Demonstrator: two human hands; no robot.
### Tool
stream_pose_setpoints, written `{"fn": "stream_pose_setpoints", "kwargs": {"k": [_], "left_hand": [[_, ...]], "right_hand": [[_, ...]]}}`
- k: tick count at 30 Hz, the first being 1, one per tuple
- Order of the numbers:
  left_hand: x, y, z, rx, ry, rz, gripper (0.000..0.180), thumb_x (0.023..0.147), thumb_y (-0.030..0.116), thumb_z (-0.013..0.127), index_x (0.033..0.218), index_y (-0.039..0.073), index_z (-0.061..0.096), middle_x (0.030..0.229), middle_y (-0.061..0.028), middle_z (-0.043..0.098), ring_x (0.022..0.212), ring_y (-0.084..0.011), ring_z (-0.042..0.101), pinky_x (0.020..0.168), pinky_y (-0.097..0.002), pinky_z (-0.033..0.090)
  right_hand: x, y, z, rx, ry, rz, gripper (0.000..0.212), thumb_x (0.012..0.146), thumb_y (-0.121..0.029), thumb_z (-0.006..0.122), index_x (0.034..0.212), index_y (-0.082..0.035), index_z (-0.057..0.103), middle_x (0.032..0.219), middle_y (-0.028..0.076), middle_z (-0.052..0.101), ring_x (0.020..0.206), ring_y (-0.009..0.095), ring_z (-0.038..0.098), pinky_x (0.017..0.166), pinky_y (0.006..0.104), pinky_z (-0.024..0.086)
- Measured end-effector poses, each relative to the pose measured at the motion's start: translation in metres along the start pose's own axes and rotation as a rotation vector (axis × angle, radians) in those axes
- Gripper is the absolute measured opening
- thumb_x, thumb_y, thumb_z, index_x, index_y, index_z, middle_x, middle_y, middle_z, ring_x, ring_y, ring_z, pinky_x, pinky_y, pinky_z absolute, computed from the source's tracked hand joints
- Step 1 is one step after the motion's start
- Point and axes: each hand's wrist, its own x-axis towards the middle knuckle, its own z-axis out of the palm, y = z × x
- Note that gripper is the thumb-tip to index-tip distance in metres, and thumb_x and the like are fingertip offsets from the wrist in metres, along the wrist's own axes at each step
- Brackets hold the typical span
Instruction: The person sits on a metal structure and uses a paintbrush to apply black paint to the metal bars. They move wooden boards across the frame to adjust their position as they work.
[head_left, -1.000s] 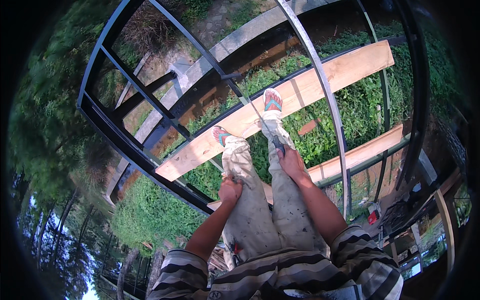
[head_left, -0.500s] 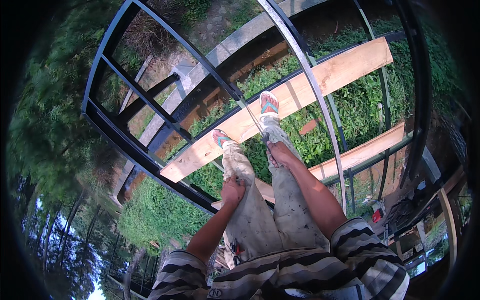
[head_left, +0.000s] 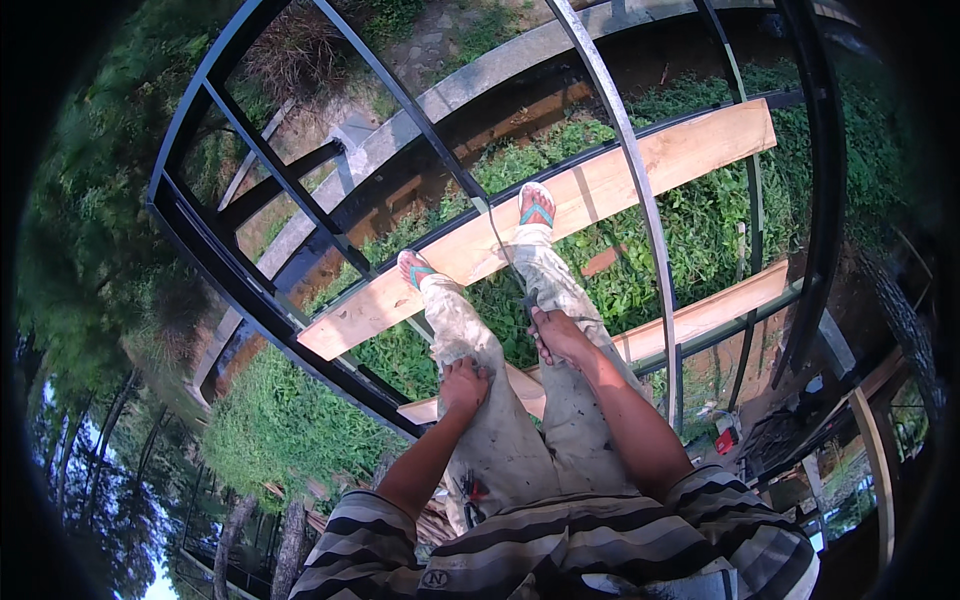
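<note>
Right hand (head_left: 560,336) is clenching a thin, dark-handled tool (head_left: 531,303), sitting further left over the stained pale trousers (head_left: 556,277) than earlier.

Open-air site, sunlit; green plants (head_left: 690,225) are spread below, a grey concrete strip (head_left: 478,80) is laid beyond; brown soil (head_left: 850,282) is exposed at right; left side is filled by trees (head_left: 100,200), sky (head_left: 160,583) glimpsed through

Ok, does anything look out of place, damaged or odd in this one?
Nothing looks spilled or clearly broken. Oddest are the thong sandals on a plank laid on an open metal frame above greenery: seemingly risky footing, especially with a tool in the right hand. The trousers are spotted dark.
</note>
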Motion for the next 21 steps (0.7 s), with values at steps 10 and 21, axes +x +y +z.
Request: {"fn": "stream_pose_setpoints", "kwargs": {"k": [10, 21], "left_hand": [[0.009, -0.059, 0.023, -0.237, 0.082, -0.01, 0.039, 0.091, 0.031, 0.06, 0.122, 0.009, 0.065, 0.132, -0.0099, 0.062, 0.13, -0.0307, 0.053, 0.104, -0.05, 0.048], [0.005, -0.109, 0.036, -0.588, 0.166, -0.062, 0.037, 0.088, 0.028, 0.061, 0.12, 0.01, 0.066, 0.128, -0.0092, 0.064, 0.127, -0.0282, 0.054, 0.105, -0.0495, 0.046]], "right_hand": [[0.015, -0.017, 0.045, 0.006, 0.074, 0.051, 0.052, 0.111, -0.049, 0.04, 0.102, -0.001, 0.058, 0.066, 0.002, 0.048, 0.049, 0.014, 0.043, 0.045, 0.0325, 0.042], [0.016, -0.029, 0.063, -1.013, 0.567, -0.246, 0.053, 0.106, -0.046, 0.048, 0.102, 0.004, 0.062, 0.073, 0.02, 0.067, 0.062, 0.03, 0.071, 0.054, 0.0449, 0.054]]}}
